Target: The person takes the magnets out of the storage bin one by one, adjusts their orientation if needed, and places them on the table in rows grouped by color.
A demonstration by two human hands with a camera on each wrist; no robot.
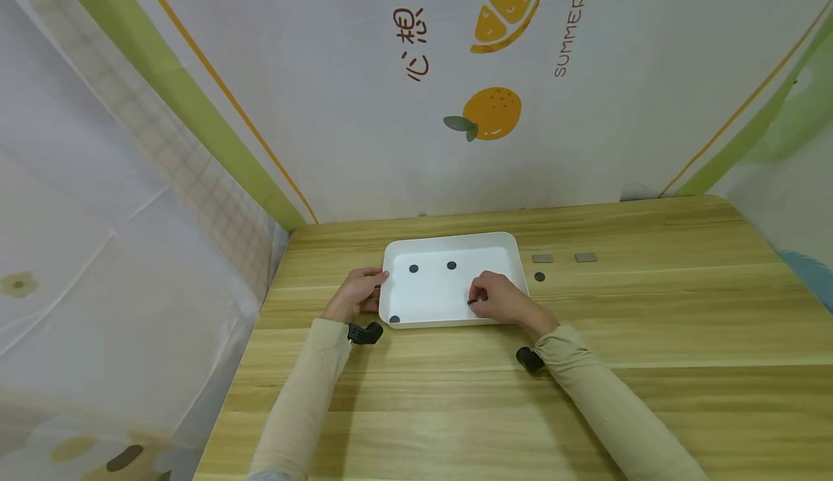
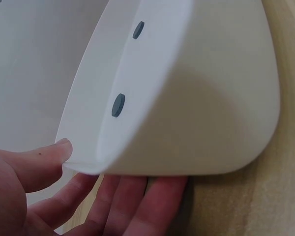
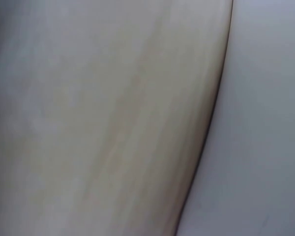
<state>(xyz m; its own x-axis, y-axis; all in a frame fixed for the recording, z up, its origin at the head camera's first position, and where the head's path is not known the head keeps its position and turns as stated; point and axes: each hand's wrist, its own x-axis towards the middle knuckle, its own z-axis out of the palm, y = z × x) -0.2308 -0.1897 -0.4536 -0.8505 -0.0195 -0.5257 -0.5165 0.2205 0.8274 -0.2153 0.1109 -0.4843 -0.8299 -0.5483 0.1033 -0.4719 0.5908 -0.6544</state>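
Note:
A white tray (image 1: pixel 426 300) lies on the wooden table. My left hand (image 1: pixel 356 292) holds its left end, and in the left wrist view the thumb (image 2: pixel 64 147) lies at the rim with the other fingers against the outer wall. Over the tray's right part, my right hand (image 1: pixel 497 299) pinches a small dark disc (image 1: pixel 472 301) between thumb and fingers. Inside the tray are other dark discs: one disc (image 1: pixel 413 269) at back left, one disc (image 1: pixel 452 265) at back middle and one disc (image 1: pixel 394 320) in the front left corner. The right wrist view does not include the hand.
Right of the tray, a dark round disc (image 1: pixel 539 277) lies on the table (image 1: pixel 416 409), near two flat grey rectangular pieces, a left piece (image 1: pixel 542 258) and a right piece (image 1: pixel 586 257). A white printed curtain (image 1: pixel 364 155) hangs behind the table's back edge.

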